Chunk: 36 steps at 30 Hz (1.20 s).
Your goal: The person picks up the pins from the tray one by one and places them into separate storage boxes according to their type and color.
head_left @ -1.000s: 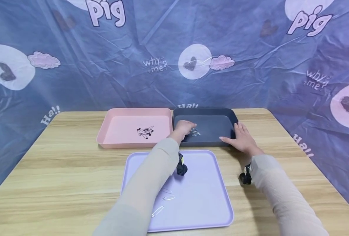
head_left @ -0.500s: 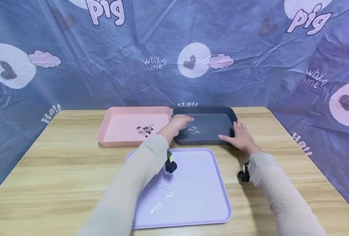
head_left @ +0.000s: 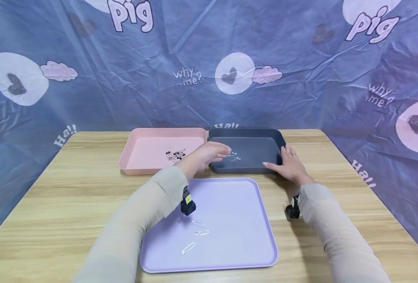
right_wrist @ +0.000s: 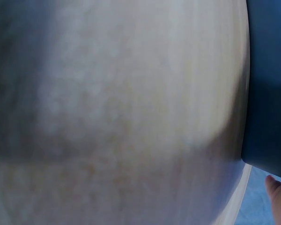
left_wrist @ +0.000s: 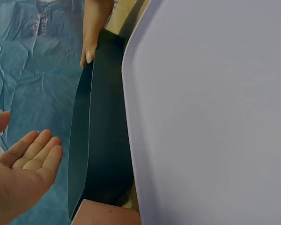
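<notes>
My left hand point(head_left: 208, 152) hovers by the left end of the dark blue tray point(head_left: 256, 151), over the seam with the pink tray point(head_left: 142, 153). In the left wrist view its fingers point(left_wrist: 40, 152) are spread loosely and nothing is in them. Several silver safety pins point(head_left: 234, 157) lie in the dark tray near the fingertips. My right hand point(head_left: 290, 165) rests on that tray's front right corner, fingers along the right wall and thumb by the front rim. Several black safety pins point(head_left: 175, 155) lie in the pink tray. More silver safety pins point(head_left: 201, 232) lie on the lilac tray point(head_left: 233, 220).
The lilac tray lies in front of the two deeper trays on a wooden table point(head_left: 71, 196). A patterned blue cloth point(head_left: 195, 106) hangs behind the table. Small black cameras point(head_left: 187, 202) sit on both wrists. The left sleeve point(head_left: 134, 220) covers part of the lilac tray.
My left hand has drawn back leftward from over the dark tray, uncovering the silver safety pins there. Its forearm has swung left, showing more of the lilac tray. The right hand stays put.
</notes>
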Tool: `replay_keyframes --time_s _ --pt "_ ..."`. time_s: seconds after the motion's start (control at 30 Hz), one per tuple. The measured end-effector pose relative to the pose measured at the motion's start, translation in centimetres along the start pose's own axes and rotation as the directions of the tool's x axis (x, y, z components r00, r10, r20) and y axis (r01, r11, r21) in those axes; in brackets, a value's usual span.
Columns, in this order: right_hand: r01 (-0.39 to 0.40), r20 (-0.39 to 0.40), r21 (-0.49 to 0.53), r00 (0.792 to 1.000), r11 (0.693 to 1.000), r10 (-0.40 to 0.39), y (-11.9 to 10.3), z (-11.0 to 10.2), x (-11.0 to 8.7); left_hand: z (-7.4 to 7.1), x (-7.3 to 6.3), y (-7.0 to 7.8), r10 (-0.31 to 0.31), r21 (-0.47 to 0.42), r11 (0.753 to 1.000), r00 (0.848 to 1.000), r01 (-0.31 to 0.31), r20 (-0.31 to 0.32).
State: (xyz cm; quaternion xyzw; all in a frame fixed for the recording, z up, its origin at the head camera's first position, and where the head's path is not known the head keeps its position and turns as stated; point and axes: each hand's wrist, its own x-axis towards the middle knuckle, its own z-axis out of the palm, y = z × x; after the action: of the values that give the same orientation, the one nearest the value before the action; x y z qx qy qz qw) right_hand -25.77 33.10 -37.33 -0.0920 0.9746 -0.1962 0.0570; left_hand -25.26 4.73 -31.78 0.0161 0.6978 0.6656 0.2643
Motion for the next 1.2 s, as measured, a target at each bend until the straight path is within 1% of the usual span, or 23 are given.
replay_keyframes --time_s 0.1,0.13,0.27,0.33,0.57,0.7,0.77,0.9,0.97,1.07,1.2 --pt "0.000 0.012 -0.011 1.000 1.000 0.001 0.1 0.0 0.0 0.0 -0.7 -0.1 0.004 0.040 0.999 0.998 -0.006 0.058" --pt "-0.002 0.014 -0.014 1.000 1.000 0.002 0.1 0.0 0.0 0.0 -0.9 -0.2 0.017 0.046 0.999 0.997 -0.021 0.078" --pt "-0.004 0.018 -0.029 1.000 1.000 0.004 0.1 0.0 0.0 -0.2 -1.7 -0.6 0.022 0.065 0.997 0.993 -0.030 0.118" --pt "-0.003 0.018 -0.029 1.000 1.000 0.004 0.1 0.0 0.0 -0.4 -2.2 -0.8 0.026 0.060 0.998 0.992 -0.033 0.126" --pt "-0.007 0.025 -0.029 1.000 1.000 0.008 0.2 0.0 0.0 -1.1 -3.8 -0.9 0.015 0.031 0.999 0.992 -0.019 0.127" --pt "-0.006 0.018 -0.027 1.000 1.000 0.006 0.3 -0.1 0.0 -1.6 -4.6 -1.3 0.004 -0.004 1.000 0.991 -0.003 0.131" --pt "-0.006 0.016 -0.027 1.000 1.000 0.006 0.3 -0.1 0.0 -1.9 -5.1 -1.6 0.004 0.011 1.000 0.991 -0.005 0.136" --pt "-0.007 0.021 -0.026 1.000 1.000 0.008 0.2 0.0 0.0 -2.4 -6.1 -2.3 0.012 0.035 0.999 0.986 -0.018 0.166" --pt "-0.008 0.023 -0.023 1.000 1.000 0.008 0.2 0.0 0.0 -2.5 -6.6 -2.7 0.022 0.032 0.999 0.983 -0.028 0.182" --pt "-0.007 0.021 -0.021 1.000 1.000 0.008 0.2 0.0 0.0 -2.7 -7.2 -3.0 0.017 0.023 0.999 0.981 -0.021 0.192" --pt "-0.007 0.019 -0.020 1.000 1.000 0.007 0.2 -0.1 -0.1 -2.9 -7.8 -3.4 0.006 0.069 0.997 0.978 -0.021 0.209"
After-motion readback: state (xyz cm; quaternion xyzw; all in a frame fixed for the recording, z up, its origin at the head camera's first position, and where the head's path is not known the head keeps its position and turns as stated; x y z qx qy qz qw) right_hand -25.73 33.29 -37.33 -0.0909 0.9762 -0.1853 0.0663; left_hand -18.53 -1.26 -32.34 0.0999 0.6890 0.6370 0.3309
